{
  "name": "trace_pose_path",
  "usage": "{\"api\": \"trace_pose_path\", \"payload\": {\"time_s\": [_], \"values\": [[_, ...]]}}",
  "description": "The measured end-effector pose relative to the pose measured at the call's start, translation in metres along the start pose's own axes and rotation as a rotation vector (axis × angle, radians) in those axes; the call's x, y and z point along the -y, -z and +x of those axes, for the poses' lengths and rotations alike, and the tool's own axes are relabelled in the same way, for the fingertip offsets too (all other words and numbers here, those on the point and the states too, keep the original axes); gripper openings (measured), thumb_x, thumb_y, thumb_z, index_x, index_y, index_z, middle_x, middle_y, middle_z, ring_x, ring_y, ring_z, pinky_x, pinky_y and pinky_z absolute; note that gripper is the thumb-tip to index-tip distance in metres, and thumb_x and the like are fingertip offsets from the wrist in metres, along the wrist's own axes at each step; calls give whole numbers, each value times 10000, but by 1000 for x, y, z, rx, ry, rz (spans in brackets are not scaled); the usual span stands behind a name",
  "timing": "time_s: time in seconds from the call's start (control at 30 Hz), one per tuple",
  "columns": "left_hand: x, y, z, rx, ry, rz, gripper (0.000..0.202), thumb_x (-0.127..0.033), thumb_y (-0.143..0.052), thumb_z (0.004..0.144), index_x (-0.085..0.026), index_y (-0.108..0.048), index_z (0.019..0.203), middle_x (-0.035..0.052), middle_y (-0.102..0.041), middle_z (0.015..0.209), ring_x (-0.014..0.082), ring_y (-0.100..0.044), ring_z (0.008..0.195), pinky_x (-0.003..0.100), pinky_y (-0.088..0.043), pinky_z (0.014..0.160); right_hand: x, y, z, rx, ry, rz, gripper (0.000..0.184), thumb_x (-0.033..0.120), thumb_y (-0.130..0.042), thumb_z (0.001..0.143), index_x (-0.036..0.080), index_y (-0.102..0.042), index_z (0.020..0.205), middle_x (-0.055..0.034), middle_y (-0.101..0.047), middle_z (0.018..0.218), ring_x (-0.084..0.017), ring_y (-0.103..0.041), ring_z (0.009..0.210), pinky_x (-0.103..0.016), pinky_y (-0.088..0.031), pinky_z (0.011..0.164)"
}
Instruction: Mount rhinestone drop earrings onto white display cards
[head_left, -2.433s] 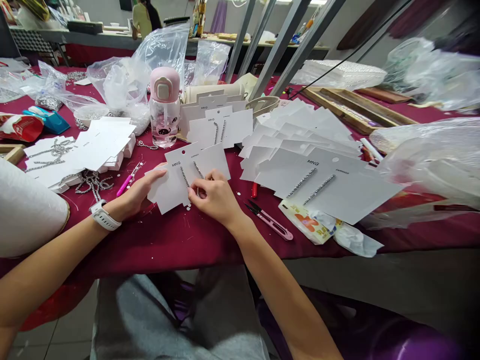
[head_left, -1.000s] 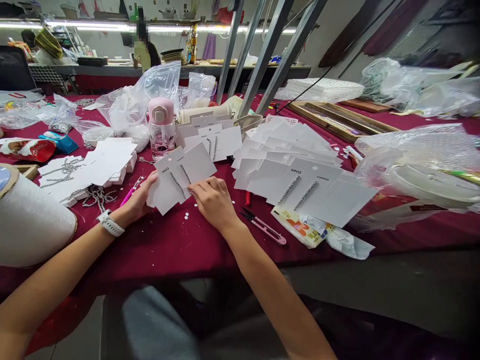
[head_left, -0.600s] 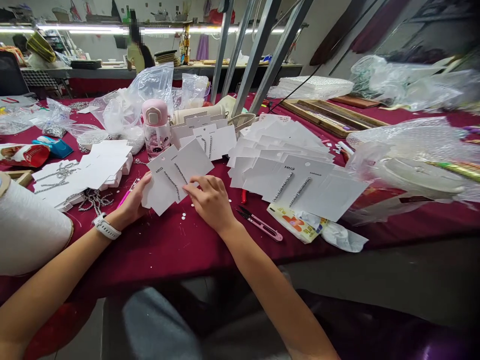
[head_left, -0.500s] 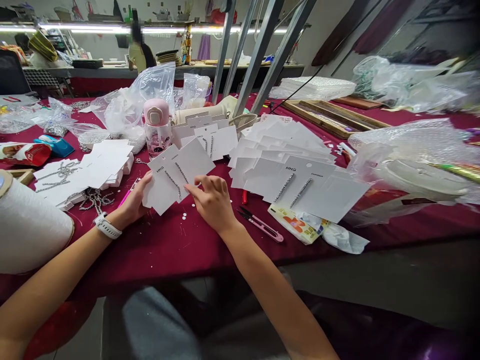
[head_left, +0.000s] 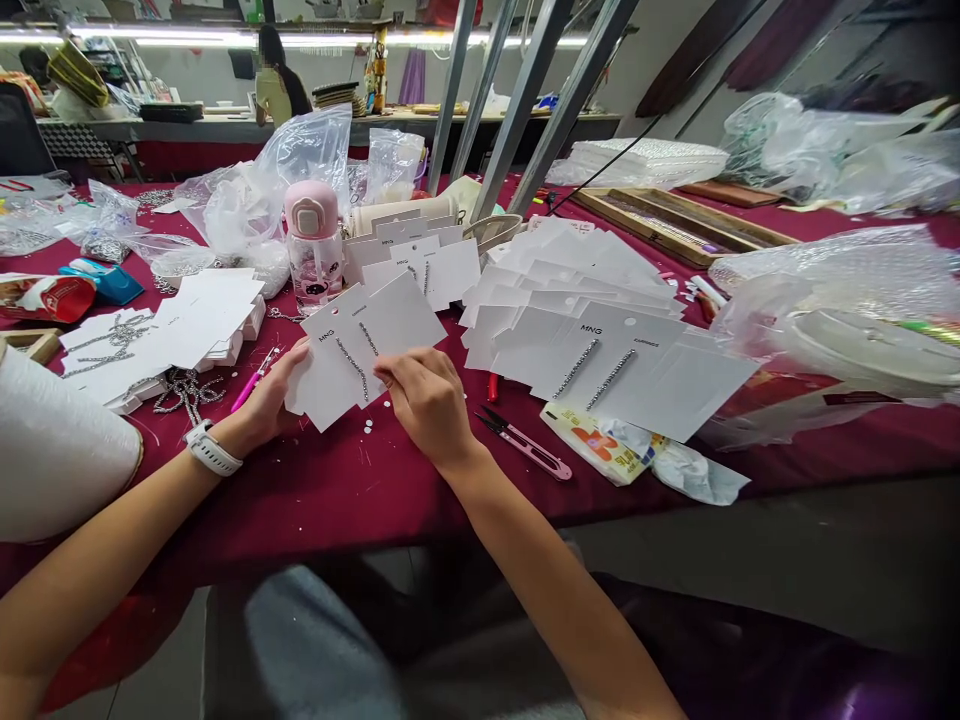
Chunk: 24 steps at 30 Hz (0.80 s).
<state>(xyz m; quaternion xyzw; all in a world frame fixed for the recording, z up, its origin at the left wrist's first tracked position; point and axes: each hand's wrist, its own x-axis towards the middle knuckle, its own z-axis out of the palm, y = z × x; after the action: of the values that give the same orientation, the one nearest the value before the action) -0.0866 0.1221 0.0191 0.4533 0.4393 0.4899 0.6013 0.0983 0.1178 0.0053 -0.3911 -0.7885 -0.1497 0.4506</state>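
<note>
My left hand grips the left edge of a white MNG earring card, which is lifted slightly off the wine-red tablecloth. Two rhinestone chain strips lie on the card. My right hand rests over the card's lower right edge, with its fingertips close to the strips' lower ends. A white watch circles my left wrist. Pink-handled thread snips lie to the right of my right hand.
Stacks of white cards and fanned cards flank my hands. A pink-lidded bottle stands ahead. A white thread cone lies at left. Plastic bags and metal posts stand beyond. A person stands far back.
My right hand has moved from pinching at the strips to the card's lower right edge. The card has turned slightly, and the head view has shifted.
</note>
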Motion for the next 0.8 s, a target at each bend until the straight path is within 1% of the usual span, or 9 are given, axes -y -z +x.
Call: {"api": "trace_pose_path", "payload": {"time_s": [0.1, 0.17, 0.23, 0.3, 0.47, 0.53, 0.6, 0.7, 0.8], "values": [[-1, -2, 0, -4, -4, -5, 426, -411, -493, 768, -221, -489, 1149, 36, -599, 924, 116, -506, 619, 193, -404, 478, 3, 2, 1, 45, -72, -2, 169, 204, -474, 859, 209, -630, 793, -28, -633, 871, -158, -496, 827, -307, -393, 776], [-1, -1, 0, -2, -7, -8, 419, -406, -492, 768, -210, -495, 1138, 41, -600, 922, 124, -515, 634, 202, -416, 492, 3, 1, 1, 73, -94, 48, 179, 215, -462, 867, 204, -630, 806, -24, -635, 816, -149, -500, 788, -304, -392, 770], [1, 0, 1, -4, 1, -9, 418, -411, -501, 763, -205, -502, 1127, 43, -602, 905, 135, -528, 652, 208, -427, 504, 3, -1, 1, 65, -81, 125, 180, 189, -456, 867, 188, -625, 806, -14, -643, 765, -136, -517, 760, -283, -405, 769], [3, 2, 2, -3, 18, -5, 433, -430, -514, 752, -210, -506, 1124, 42, -604, 883, 141, -536, 649, 213, -431, 500, 3, -2, 1, 36, -86, 200, 158, 160, -473, 853, 174, -621, 803, -12, -657, 770, -128, -540, 753, -261, -427, 766], [2, 1, 0, -17, 69, -1, 461, -446, -520, 746, -227, -492, 1151, 32, -603, 830, 123, -522, 574, 207, -419, 449, 5, -1, 2, -22, -172, 336, 94, 132, -536, 809, 172, -620, 804, 0, -673, 779, -112, -577, 727, -234, -469, 729], [1, -1, -2, -26, 109, -12, 469, -451, -523, 746, -226, -485, 1156, 28, -599, 810, 114, -512, 543, 200, -405, 421, 6, -1, 2, -37, -203, 366, 76, 133, -560, 792, 174, -624, 796, 5, -674, 773, -111, -583, 725, -230, -477, 716], [1, -1, -2, -36, 146, -30, 481, -463, -543, 732, -220, -495, 1145, 25, -597, 789, 115, -513, 531, 201, -400, 410, 6, -1, 3, -17, -239, 381, 69, 150, -571, 787, 186, -630, 790, 11, -674, 773, -113, -587, 734, -239, -482, 714], [2, 1, -1, -45, 156, -65, 463, -457, -562, 722, -212, -518, 1113, 21, -600, 761, 118, -523, 530, 208, -409, 419, 7, -1, 2, 26, -287, 387, 79, 167, -577, 785, 210, -643, 782, 16, -675, 779, -121, -590, 754, -256, -485, 719], [2, 0, -1, -51, 154, -81, 425, -437, -545, 741, -206, -526, 1098, 13, -596, 727, 118, -528, 525, 204, -406, 420, 7, -1, 1, 36, -317, 393, 88, 165, -588, 775, 219, -657, 779, 15, -673, 773, -125, -591, 767, -259, -490, 715]]}}
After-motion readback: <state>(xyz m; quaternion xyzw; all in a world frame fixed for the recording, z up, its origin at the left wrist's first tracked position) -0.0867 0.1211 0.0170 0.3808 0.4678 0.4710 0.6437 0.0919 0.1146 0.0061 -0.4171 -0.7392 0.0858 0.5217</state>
